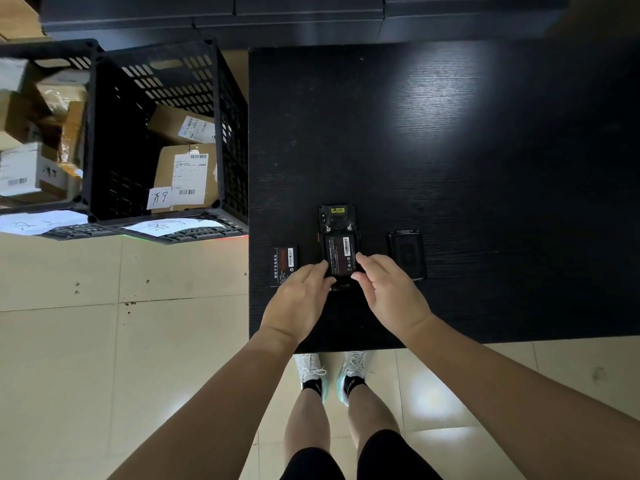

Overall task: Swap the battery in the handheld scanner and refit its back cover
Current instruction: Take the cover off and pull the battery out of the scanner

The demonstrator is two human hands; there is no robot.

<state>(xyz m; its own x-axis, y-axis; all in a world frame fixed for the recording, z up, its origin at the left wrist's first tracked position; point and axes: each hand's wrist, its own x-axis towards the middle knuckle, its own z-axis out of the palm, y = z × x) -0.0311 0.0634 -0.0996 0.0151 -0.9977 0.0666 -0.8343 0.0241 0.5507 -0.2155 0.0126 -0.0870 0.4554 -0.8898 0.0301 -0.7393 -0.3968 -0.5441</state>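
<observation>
The handheld scanner [337, 223] lies face down near the front edge of the black counter [485, 150], its back uncovered. A battery [341, 254] with a white barcode label sits in the open bay, and whether it is pressed fully home cannot be told. The left hand [301, 299] comes in from the near left, its fingertips touching the battery's lower left edge, fingers loosely curled and not clamped around anything. The right hand [388, 289] mirrors it on the other side, thumb and forefinger at the battery's lower right corner in a light open grip; whether they actually pinch the battery cannot be told. A second battery [284, 263] lies flat on the counter just left of the scanner, partly hidden under the left hand's knuckles. The back cover [407, 254] lies well apart to the right of the scanner, clear of both hands. Beyond the counter's left edge, black plastic crates [156, 133] holding labelled cardboard parcels [187, 171] stand on the tiled floor [69, 341].
</observation>
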